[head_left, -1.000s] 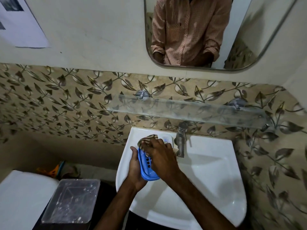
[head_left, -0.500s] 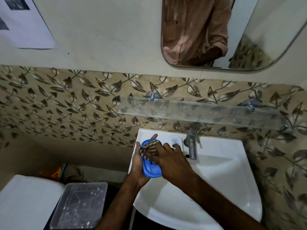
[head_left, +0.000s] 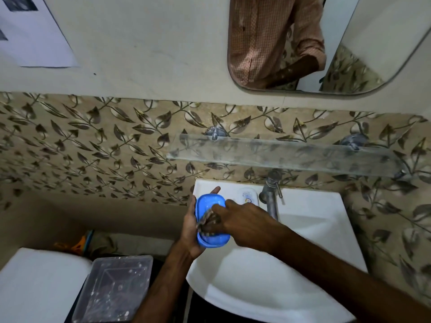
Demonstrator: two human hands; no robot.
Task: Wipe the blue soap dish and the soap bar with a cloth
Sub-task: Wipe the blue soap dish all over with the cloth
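My left hand (head_left: 189,229) cups the blue soap dish (head_left: 211,202) from its left side, above the left rim of the white sink (head_left: 303,229). The dish's hollow faces up towards me. My right hand (head_left: 242,222) presses a dark patterned cloth (head_left: 207,221) into the middle of the dish. A white soap bar (head_left: 248,197) lies on the sink's back ledge, just left of the tap (head_left: 270,197).
A glass shelf (head_left: 279,156) is fixed on the leaf-patterned tiles above the sink. A mirror (head_left: 326,43) hangs higher up. To the lower left stand a clear plastic box (head_left: 116,287) and a white surface (head_left: 39,285).
The dish has turned from its slotted underside to its hollow side facing me. The cloth has moved from the dish's top end down to its middle. The view has shifted left.
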